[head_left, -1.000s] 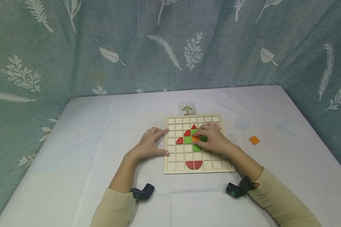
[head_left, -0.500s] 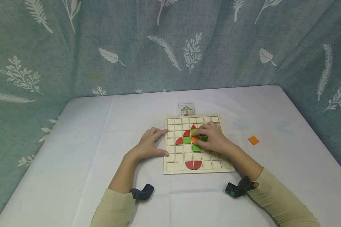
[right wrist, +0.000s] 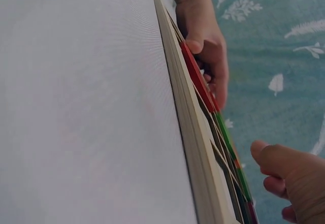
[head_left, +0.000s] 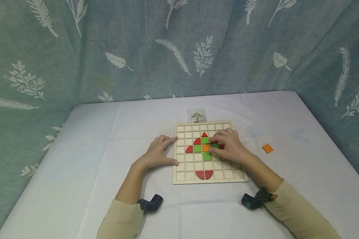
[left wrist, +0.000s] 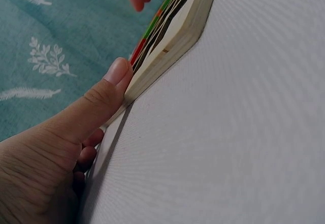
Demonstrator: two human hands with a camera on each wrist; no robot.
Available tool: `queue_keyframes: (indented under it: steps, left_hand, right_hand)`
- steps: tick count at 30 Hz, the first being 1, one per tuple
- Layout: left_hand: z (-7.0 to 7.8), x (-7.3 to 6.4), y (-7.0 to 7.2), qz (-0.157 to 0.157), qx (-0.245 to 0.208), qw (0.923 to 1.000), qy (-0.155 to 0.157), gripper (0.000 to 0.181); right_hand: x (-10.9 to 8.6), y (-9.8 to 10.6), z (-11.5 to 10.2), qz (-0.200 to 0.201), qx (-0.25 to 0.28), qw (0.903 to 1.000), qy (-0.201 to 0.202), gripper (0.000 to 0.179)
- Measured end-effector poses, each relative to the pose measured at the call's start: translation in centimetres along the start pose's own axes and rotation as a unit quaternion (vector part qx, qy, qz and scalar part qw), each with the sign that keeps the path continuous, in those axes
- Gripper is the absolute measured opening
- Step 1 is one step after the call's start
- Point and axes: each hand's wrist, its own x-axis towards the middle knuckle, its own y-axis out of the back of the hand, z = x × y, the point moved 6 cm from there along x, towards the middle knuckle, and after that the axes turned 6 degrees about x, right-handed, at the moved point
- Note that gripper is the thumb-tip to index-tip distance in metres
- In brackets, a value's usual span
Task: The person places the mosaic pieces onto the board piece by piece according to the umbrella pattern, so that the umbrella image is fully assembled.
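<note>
A square wooden grid board (head_left: 209, 183) lies on the table, bearing red and green tiles and an orange square tile (head_left: 206, 148) among them. A red triangle tile (head_left: 204, 134) tops the pattern; two red quarter-circle tiles (head_left: 199, 174) sit near the board's front edge. My left hand (head_left: 155, 152) touches the board's left side, thumb and index finger spread apart. In the left wrist view its thumb (left wrist: 118, 71) rests on the board's edge. My right hand (head_left: 228, 144) hovers over the board's right half, thumb and fingertips apart, holding nothing. It partly hides a green tile and a red tile.
A loose orange square tile (head_left: 267, 148) lies on the white cloth right of the board. Behind the board's back edge is a small pattern card (head_left: 197, 115) showing a gridded shape. A leaf-print curtain (head_left: 179, 49) hangs behind the table.
My right hand has let go of the orange tile in the grid and shifted slightly right, so the tile shows fully. The left hand stays on the board's edge.
</note>
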Motion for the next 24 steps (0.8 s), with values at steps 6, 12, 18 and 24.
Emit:
queue_keyframes:
  steps: [6,12,18,24]
  left_hand:
    - [0.0,-0.1,0.0,0.001,0.002,1.0000,0.002,0.097]
    - [0.0,-0.2,0.1,0.001,0.001,1.0000,0.004,0.097]
    - [0.1,-0.2,0.1,0.000,-0.002,1.0000,-0.002,0.097]
    - [0.0,0.0,0.0,-0.002,-0.001,1.0000,-0.007,0.097]
  right_hand:
    - [-0.7,0.5,0.4,0.001,-0.004,0.9999,-0.014,0.029]
    - [-1.2,1.0,0.6,0.001,-0.019,0.9995,-0.026,0.033]
    - [-1.9,1.6,0.9,-0.001,-0.029,0.9988,-0.039,0.035]
    - [-2.6,2.1,1.3,-0.001,-0.033,0.9984,-0.046,0.033]
